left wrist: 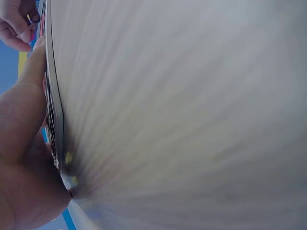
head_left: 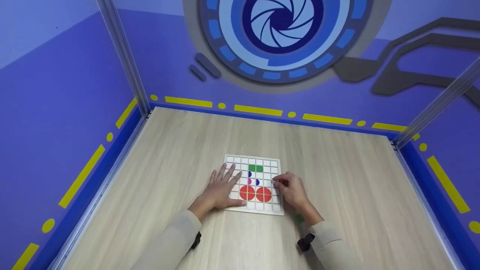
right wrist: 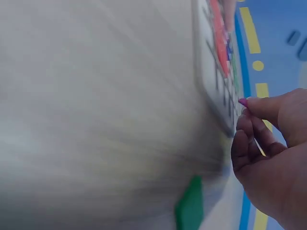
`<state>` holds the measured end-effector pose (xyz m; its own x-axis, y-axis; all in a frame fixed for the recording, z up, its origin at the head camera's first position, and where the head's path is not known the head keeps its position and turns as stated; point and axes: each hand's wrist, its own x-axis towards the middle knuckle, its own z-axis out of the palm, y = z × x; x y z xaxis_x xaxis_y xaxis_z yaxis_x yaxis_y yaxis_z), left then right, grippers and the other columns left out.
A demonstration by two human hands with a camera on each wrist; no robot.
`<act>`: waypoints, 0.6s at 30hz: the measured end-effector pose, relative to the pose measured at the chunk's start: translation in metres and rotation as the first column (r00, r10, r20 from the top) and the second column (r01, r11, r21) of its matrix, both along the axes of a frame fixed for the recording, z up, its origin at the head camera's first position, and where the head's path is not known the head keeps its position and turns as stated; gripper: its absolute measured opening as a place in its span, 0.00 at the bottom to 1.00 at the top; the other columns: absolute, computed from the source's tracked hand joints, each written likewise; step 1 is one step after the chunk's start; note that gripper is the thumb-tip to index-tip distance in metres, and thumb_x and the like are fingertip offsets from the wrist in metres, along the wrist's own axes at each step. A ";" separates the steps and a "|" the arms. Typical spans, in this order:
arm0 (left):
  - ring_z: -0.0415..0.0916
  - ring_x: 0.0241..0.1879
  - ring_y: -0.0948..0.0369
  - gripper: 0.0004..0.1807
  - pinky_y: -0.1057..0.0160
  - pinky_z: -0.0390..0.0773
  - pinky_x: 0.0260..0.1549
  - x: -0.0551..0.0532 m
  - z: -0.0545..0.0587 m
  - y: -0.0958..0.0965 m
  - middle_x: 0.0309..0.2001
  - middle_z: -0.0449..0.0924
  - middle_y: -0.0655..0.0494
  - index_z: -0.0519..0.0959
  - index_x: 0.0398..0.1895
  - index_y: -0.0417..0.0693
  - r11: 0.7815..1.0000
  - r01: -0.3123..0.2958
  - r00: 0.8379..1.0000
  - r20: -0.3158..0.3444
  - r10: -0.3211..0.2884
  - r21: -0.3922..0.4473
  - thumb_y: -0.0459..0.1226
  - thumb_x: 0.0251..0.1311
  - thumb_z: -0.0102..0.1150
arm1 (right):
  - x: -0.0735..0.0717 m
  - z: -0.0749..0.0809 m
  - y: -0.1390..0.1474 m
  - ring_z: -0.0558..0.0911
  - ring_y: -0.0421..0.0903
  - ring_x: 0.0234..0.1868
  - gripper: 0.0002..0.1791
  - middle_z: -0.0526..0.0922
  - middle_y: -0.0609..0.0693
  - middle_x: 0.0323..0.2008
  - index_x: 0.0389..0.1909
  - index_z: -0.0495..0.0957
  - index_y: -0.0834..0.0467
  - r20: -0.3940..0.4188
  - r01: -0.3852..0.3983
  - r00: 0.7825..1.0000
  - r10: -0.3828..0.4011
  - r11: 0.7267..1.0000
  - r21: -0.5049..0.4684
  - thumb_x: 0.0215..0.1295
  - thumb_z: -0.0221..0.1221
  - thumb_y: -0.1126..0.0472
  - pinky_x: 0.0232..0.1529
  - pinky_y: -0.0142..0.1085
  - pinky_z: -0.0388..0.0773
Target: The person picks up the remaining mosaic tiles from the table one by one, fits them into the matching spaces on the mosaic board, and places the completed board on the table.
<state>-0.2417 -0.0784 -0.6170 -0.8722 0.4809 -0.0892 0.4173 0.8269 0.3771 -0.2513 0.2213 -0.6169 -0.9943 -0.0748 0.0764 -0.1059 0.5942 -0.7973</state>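
Wooden table (head_left: 337,195), pale grain, enclosed by blue-violet walls with yellow dash-and-dot trim. No legible writing, brand or label in any view.

White grid board (head_left: 254,184) lies flat at the table centre. On it: two red discs (head_left: 255,193) side by side in the lower rows, a green rectangle (head_left: 255,168) near the top, small blue and pink half-circles between them.

Left hand (head_left: 221,190) rests flat on the board's left part, fingers straight and spread.

Right hand (head_left: 292,189) at the board's right edge, fingers curled, thumb and forefinger pinched together on something too small to identify.

Right wrist view alone shows a green piece (right wrist: 191,206) on the table beside the board; head view shows it near the right wrist. Left wrist view shows the board edge-on.
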 end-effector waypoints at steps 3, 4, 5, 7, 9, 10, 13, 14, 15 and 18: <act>0.30 0.84 0.40 0.61 0.33 0.37 0.78 -0.001 0.000 -0.001 0.87 0.37 0.45 0.53 0.87 0.52 1.000 -0.003 1.000 0.000 0.003 0.005 0.74 0.59 0.61 | -0.001 -0.002 -0.001 0.79 0.46 0.40 0.08 0.81 0.48 0.38 0.44 0.90 0.58 -0.020 -0.012 1.000 0.013 0.998 0.058 0.72 0.65 0.71 0.42 0.37 0.77; 0.30 0.84 0.40 0.61 0.33 0.37 0.78 -0.001 0.000 0.000 0.87 0.37 0.45 0.53 0.87 0.52 1.000 -0.003 1.000 0.000 0.003 0.006 0.73 0.59 0.62 | -0.001 -0.002 0.000 0.79 0.45 0.40 0.08 0.81 0.47 0.37 0.43 0.90 0.58 -0.031 -0.017 0.999 0.020 0.997 0.079 0.71 0.65 0.71 0.42 0.38 0.77; 0.30 0.84 0.40 0.61 0.33 0.37 0.78 -0.001 0.000 0.000 0.87 0.37 0.45 0.53 0.87 0.52 1.000 -0.003 1.000 -0.001 0.003 0.004 0.74 0.59 0.61 | 0.001 -0.001 0.000 0.79 0.45 0.39 0.08 0.81 0.47 0.37 0.43 0.90 0.57 -0.037 -0.022 0.999 0.026 0.995 0.097 0.71 0.65 0.71 0.41 0.38 0.78; 0.30 0.84 0.40 0.61 0.33 0.37 0.78 -0.001 0.000 -0.001 0.87 0.37 0.45 0.53 0.87 0.52 1.000 -0.004 1.000 -0.004 0.004 0.003 0.73 0.59 0.61 | 0.002 0.000 0.001 0.78 0.45 0.39 0.07 0.80 0.46 0.37 0.42 0.88 0.57 -0.052 -0.035 0.998 0.043 0.989 0.146 0.71 0.65 0.71 0.40 0.38 0.78; 0.30 0.84 0.40 0.61 0.33 0.37 0.78 -0.002 0.000 -0.001 0.87 0.37 0.46 0.53 0.87 0.53 1.000 -0.003 1.000 -0.004 0.003 0.002 0.74 0.60 0.61 | 0.003 0.002 0.002 0.77 0.44 0.38 0.07 0.79 0.45 0.36 0.40 0.87 0.56 -0.068 -0.047 0.996 0.062 0.977 0.207 0.70 0.66 0.71 0.39 0.38 0.77; 0.29 0.84 0.40 0.61 0.33 0.37 0.78 -0.002 0.000 -0.002 0.87 0.36 0.46 0.52 0.87 0.53 1.000 -0.001 1.000 -0.001 0.001 0.001 0.74 0.60 0.60 | 0.003 0.003 0.003 0.77 0.44 0.37 0.07 0.79 0.45 0.36 0.39 0.87 0.56 -0.079 -0.049 0.994 0.069 0.971 0.235 0.69 0.67 0.71 0.38 0.37 0.77; 0.28 0.84 0.40 0.61 0.32 0.36 0.78 -0.003 -0.001 -0.002 0.87 0.35 0.47 0.51 0.87 0.54 1.000 0.001 1.000 0.011 -0.001 0.000 0.75 0.60 0.59 | 0.003 0.005 0.005 0.75 0.43 0.36 0.07 0.78 0.45 0.34 0.36 0.86 0.56 -0.096 -0.062 0.991 0.095 0.951 0.301 0.68 0.68 0.72 0.36 0.35 0.75; 0.28 0.84 0.40 0.61 0.32 0.36 0.78 -0.003 -0.001 -0.002 0.87 0.35 0.47 0.51 0.87 0.54 1.000 0.002 1.000 0.013 -0.002 -0.001 0.75 0.59 0.59 | 0.003 0.006 0.006 0.75 0.43 0.35 0.08 0.78 0.45 0.33 0.35 0.86 0.56 -0.099 -0.066 0.990 0.102 0.946 0.318 0.67 0.69 0.72 0.36 0.35 0.76; 0.28 0.84 0.40 0.61 0.32 0.36 0.78 -0.003 -0.001 -0.002 0.87 0.35 0.47 0.51 0.87 0.54 1.000 0.004 1.000 0.015 -0.003 -0.004 0.75 0.59 0.59 | 0.003 0.007 0.006 0.75 0.43 0.34 0.08 0.79 0.46 0.33 0.34 0.86 0.56 -0.102 -0.070 0.989 0.109 0.941 0.330 0.66 0.69 0.73 0.35 0.35 0.76; 0.28 0.84 0.40 0.61 0.32 0.36 0.78 -0.002 -0.001 0.000 0.87 0.35 0.47 0.51 0.87 0.54 1.000 0.001 1.000 0.012 -0.001 -0.008 0.75 0.59 0.60 | 0.002 0.013 0.006 0.76 0.44 0.34 0.07 0.81 0.47 0.32 0.33 0.86 0.58 -0.063 -0.079 0.992 0.107 0.936 0.343 0.65 0.69 0.74 0.35 0.37 0.78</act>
<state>-0.2437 -0.0788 -0.6182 -0.8707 0.4808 -0.1034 0.4134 0.8294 0.3757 -0.2490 0.2277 -0.6039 -0.9735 -0.2015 0.1083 -0.2279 0.8122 -0.5370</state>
